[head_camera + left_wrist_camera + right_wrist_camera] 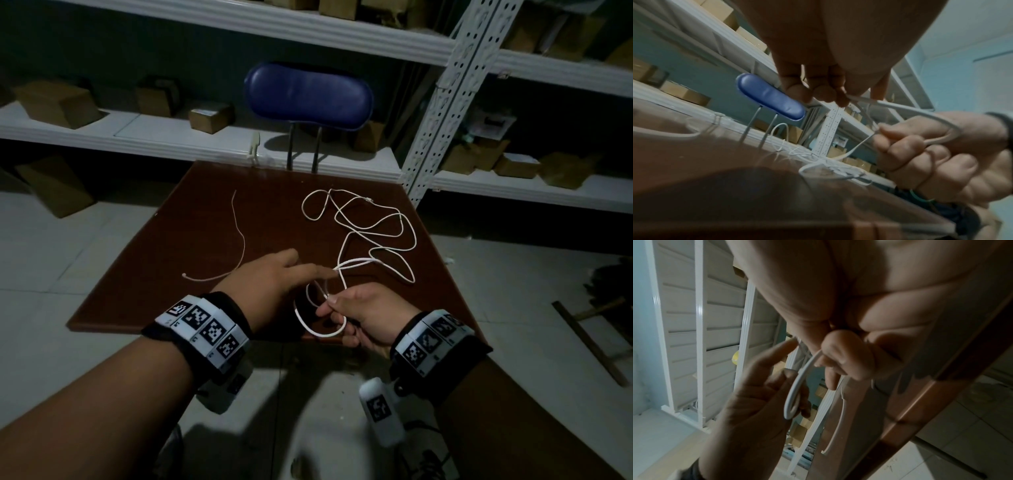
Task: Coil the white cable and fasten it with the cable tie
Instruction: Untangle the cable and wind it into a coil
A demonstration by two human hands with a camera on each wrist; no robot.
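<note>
From the head view, the right hand point(363, 317) pinches the first small loops of the white cable point(376, 226) between thumb and forefinger at the worktop's point(164, 260) near edge, while most of the cable lies in loose tangled bends further back. The left hand point(274, 277) reaches in with fingers extended, touching the strand that leads to the loops. The cable tie point(236, 236) lies apart on the left, untouched.

In the left wrist view, the left fingertips point(840, 97) close lightly on the cable strand and the right hand grips the loop. Feeding slack evenly would probably keep each turn the same size.

The right wrist view shows the loop point(795, 394) hanging from the right pinch. The pinch likely needs to stay firm so the turns do not spring apart.
</note>
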